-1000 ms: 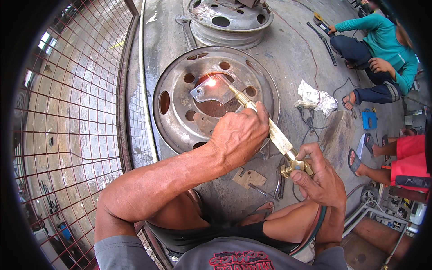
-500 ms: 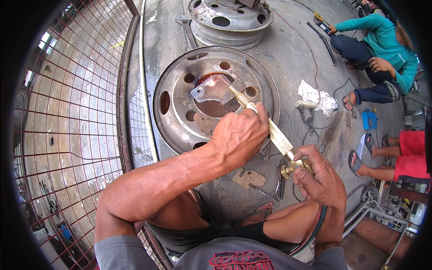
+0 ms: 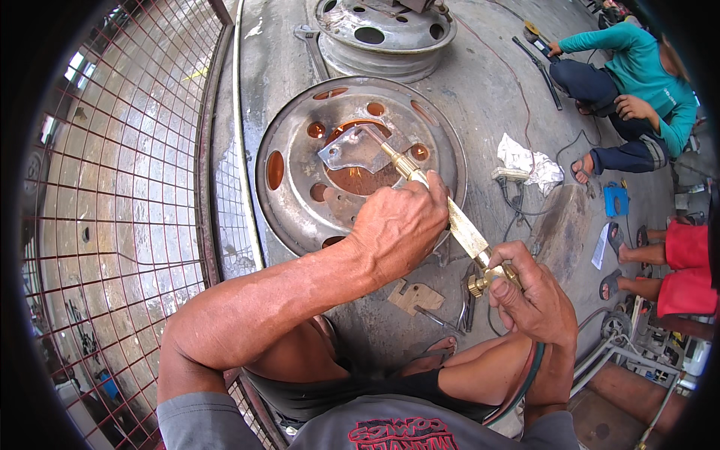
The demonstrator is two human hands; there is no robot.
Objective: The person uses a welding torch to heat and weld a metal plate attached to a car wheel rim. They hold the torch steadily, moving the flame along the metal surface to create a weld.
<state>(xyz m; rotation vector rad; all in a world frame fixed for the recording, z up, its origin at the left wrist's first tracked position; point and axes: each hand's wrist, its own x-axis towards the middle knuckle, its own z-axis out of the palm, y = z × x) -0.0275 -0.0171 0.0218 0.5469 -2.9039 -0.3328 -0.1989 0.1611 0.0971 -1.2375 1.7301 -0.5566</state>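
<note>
The left hand [image 3: 401, 221], back uppermost, has its fingers closed around the barrel of a brass torch [image 3: 469, 236]. Behind them, nearer the body, the right hand [image 3: 536, 300] grasps the torch's valve end, thumb and forefinger pressed about the knobbed body. Hoses [image 3: 535, 375] run down past the right wrist.

Ahead of the left fingers, slightly to their left, the torch's tip meets the upper edge of a grey metal plate [image 3: 352, 154]. The plate lies partly across the central opening of a steel wheel [image 3: 291, 146], and orange light glows through the wheel's holes.

Farther ahead of both hands' fingers sit a second wheel [image 3: 382, 58] and, beside it, an adjustable wrench [image 3: 313, 54]. Just left of the right fingers, a brown notched piece [image 3: 412, 296] rests on the concrete floor [image 3: 480, 105]. Well off to the right and ahead of the right fingers are a white cloth [image 3: 529, 161] and a co-worker in a teal top [image 3: 626, 56].
</note>
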